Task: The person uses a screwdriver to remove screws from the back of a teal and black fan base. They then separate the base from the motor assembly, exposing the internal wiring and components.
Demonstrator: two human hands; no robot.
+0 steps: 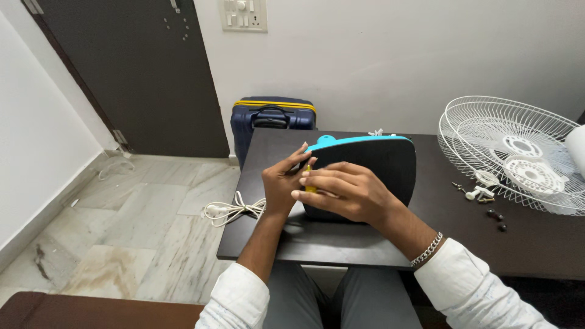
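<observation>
Dark brown bench point(341, 244) carries a rounded black housing with a turquoise rim point(372, 159), which stands tilted near the middle of the top, its flat black face turned toward the person. Left hand point(281, 183) rests against the housing's left edge, fingers point(298, 159) curled and reaching up toward the turquoise rim. Right hand point(341, 192) lies across the black face, fingers closed round a small yellow tool point(310, 183) (only a short length of it shows between the two hands, so its kind cannot be told). A silver chain bracelet point(426, 250) sits on the right wrist, above a white sleeve.

To the right on the bench lies a white wire fan guard point(512, 152), with small white fittings point(478, 194) and dark screws point(496, 219) just beside it. A coiled white cord point(234, 210) hangs off the bench's left edge over the marble floor point(140, 244). A navy suitcase with a yellow zip band point(273, 116) stands against the white wall behind the bench, next to a dark door point(140, 67).
</observation>
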